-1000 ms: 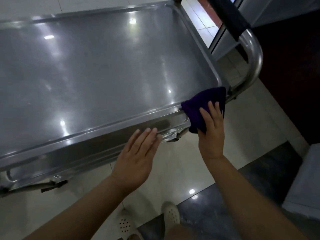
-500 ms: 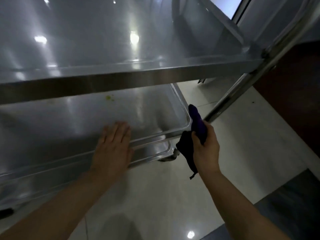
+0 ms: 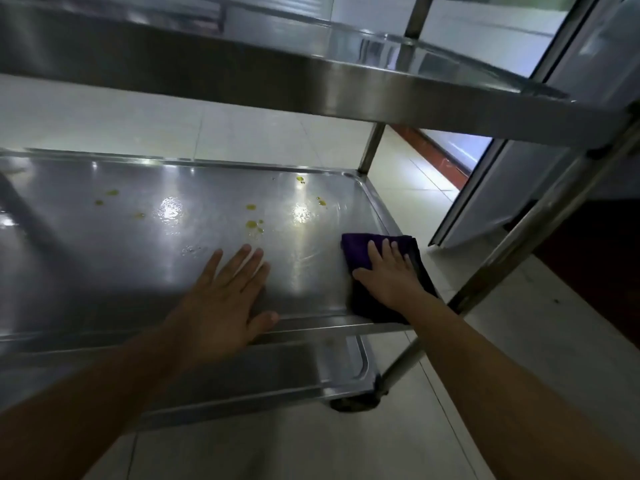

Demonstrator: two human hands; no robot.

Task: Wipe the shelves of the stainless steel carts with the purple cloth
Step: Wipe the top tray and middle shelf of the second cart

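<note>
Cloth (image 3: 360,249) on middle shelf's (image 3: 104,265) right end

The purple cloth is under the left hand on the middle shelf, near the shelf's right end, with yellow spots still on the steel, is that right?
Not quite. The head view shows the purple cloth under the right hand, not the left. The left hand lies flat on the bare steel of the middle shelf. The rest holds: the cloth is near the shelf's right end, and yellow spots are still on the steel.
</note>
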